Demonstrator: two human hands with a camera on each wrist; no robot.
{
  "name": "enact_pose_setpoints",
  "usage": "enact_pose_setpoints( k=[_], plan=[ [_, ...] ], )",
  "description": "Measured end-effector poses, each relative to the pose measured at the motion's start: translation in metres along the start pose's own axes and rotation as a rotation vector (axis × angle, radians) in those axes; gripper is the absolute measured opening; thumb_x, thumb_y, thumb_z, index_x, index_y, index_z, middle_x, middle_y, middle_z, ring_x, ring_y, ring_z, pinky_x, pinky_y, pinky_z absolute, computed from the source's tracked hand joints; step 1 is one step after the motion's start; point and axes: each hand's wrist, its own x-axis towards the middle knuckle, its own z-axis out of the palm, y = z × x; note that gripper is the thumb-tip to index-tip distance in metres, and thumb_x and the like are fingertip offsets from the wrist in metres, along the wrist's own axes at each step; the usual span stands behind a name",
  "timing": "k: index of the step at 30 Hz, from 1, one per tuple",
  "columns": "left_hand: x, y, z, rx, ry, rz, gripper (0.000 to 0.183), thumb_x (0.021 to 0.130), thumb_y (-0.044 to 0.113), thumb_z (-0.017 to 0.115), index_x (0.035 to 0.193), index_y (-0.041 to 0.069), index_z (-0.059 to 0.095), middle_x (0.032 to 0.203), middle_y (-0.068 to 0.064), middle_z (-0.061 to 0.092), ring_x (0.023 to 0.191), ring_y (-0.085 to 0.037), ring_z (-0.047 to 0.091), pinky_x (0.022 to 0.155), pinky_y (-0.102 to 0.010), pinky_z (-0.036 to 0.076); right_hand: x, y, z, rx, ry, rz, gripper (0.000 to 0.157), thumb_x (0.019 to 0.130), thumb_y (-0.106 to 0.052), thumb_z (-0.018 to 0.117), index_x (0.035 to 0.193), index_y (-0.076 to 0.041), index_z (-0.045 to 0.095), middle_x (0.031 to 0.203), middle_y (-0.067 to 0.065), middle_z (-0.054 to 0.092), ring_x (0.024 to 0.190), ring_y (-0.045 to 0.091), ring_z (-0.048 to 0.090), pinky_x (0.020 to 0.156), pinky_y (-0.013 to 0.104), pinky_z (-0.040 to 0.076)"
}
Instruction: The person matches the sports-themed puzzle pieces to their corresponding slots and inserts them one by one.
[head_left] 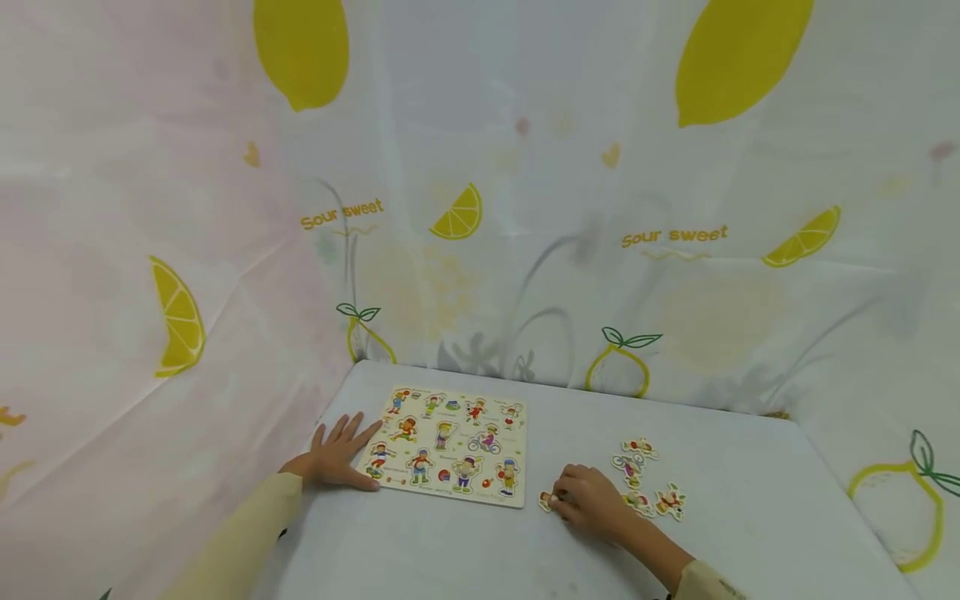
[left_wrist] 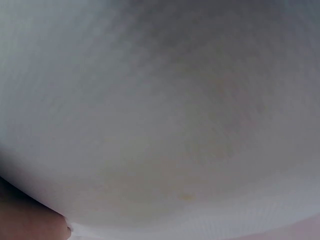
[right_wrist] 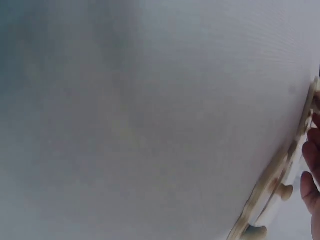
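Observation:
A wooden puzzle board (head_left: 480,454) with pictures of children playing sports lies on the table. Spread fingers of my left hand (head_left: 335,454) rest along its left edge. Just right of the board, my right hand (head_left: 592,504) pinches a small puzzle piece (head_left: 545,501) with curled fingers, low over the table. Most of that piece is hidden under the fingertips. In the right wrist view, fingers (right_wrist: 311,155) show at the right edge beside pieces with wooden knobs (right_wrist: 285,192). The left wrist view catches only a fingertip (left_wrist: 32,222) in its lower left corner.
Several loose pieces lie right of my right hand, among them a cyclist piece (head_left: 631,469), a piece behind it (head_left: 639,448) and one farther right (head_left: 670,502). A white cloth covers the table (head_left: 720,467). Lemon-printed curtains (head_left: 555,192) hang around it.

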Motion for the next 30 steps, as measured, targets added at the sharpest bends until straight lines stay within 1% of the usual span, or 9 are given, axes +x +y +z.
enact_pose_setpoints(
  k=[2,5,8,11,16,19,23,25,30],
  plan=[
    [0.000,0.000,0.003,0.003,-0.003,-0.003,0.125,0.061,0.084,0.068,0.159,0.025,0.018,0.166,-0.020,0.002,0.150,-0.048,-0.002,0.111,-0.073,-0.007,0.002,-0.001,0.003,0.044,-0.023,0.056,0.012,0.088,-0.030,0.075,0.087,-0.019,0.070,0.084,-0.014,0.057,0.073,-0.002,0.047,0.063,0.019,0.043],
    [-0.003,0.003,0.002,0.000,-0.009,-0.001,0.124,0.062,0.085,0.067,0.159,0.025,0.018,0.166,-0.021,0.002,0.150,-0.048,-0.002,0.111,-0.073,-0.007,0.003,0.002,0.004,0.220,-0.084,0.105,0.007,0.089,-0.023,0.074,0.093,-0.018,0.072,0.090,-0.011,0.059,0.078,-0.003,0.052,0.067,0.020,0.049],
    [-0.009,0.013,-0.009,-0.002,-0.023,-0.003,0.123,0.064,0.083,0.067,0.159,0.023,0.018,0.165,-0.022,0.003,0.150,-0.049,-0.002,0.111,-0.074,-0.006,0.006,0.010,0.001,0.406,-0.145,0.094,0.011,0.089,-0.014,0.073,0.100,-0.016,0.075,0.098,-0.006,0.063,0.085,0.000,0.057,0.071,0.022,0.051],
    [-0.012,0.017,-0.016,-0.008,-0.038,-0.002,0.124,0.064,0.082,0.068,0.159,0.022,0.017,0.165,-0.024,0.001,0.150,-0.050,-0.003,0.111,-0.074,-0.008,0.009,0.017,-0.003,0.465,-0.166,0.062,0.012,0.089,-0.011,0.073,0.099,-0.014,0.077,0.099,-0.002,0.065,0.086,0.003,0.058,0.072,0.023,0.052],
    [-0.002,0.005,-0.005,0.031,-0.045,-0.014,0.126,0.062,0.088,0.063,0.160,0.029,0.011,0.167,-0.018,-0.002,0.151,-0.046,-0.005,0.112,-0.072,-0.008,0.009,0.018,-0.003,0.447,-0.169,0.066,0.009,0.088,-0.013,0.073,0.096,-0.015,0.077,0.097,-0.004,0.064,0.085,0.001,0.057,0.071,0.023,0.051],
    [0.000,0.006,-0.004,0.023,-0.036,0.006,0.125,0.062,0.087,0.064,0.160,0.028,0.012,0.166,-0.020,-0.001,0.151,-0.048,-0.004,0.111,-0.073,-0.008,0.007,0.018,-0.001,0.402,-0.153,0.072,0.006,0.089,-0.016,0.073,0.094,-0.017,0.076,0.097,-0.006,0.062,0.085,0.001,0.056,0.071,0.023,0.051],
    [-0.001,0.010,-0.011,-0.003,-0.033,0.016,0.125,0.063,0.086,0.064,0.160,0.028,0.012,0.166,-0.021,-0.002,0.150,-0.048,-0.006,0.110,-0.074,-0.011,0.008,0.016,0.000,0.331,-0.068,0.075,0.004,0.089,-0.019,0.074,0.091,-0.016,0.075,0.097,-0.007,0.062,0.086,0.005,0.057,0.073,0.026,0.051],
    [-0.002,0.010,-0.013,-0.001,-0.042,0.005,0.125,0.063,0.088,0.063,0.160,0.028,0.011,0.166,-0.020,-0.003,0.150,-0.048,-0.008,0.111,-0.073,-0.012,0.012,0.015,0.001,0.297,-0.025,0.075,0.005,0.088,-0.020,0.075,0.089,-0.015,0.076,0.096,-0.007,0.062,0.086,0.007,0.057,0.073,0.027,0.051],
    [-0.001,0.005,-0.010,0.012,-0.057,-0.019,0.128,0.061,0.088,0.063,0.160,0.026,0.011,0.166,-0.019,-0.004,0.151,-0.047,-0.008,0.111,-0.072,-0.011,0.023,0.008,0.002,0.221,0.070,0.083,0.007,0.083,-0.017,0.080,0.086,-0.014,0.075,0.096,-0.003,0.064,0.088,0.014,0.060,0.075,0.032,0.052]
  ],
)
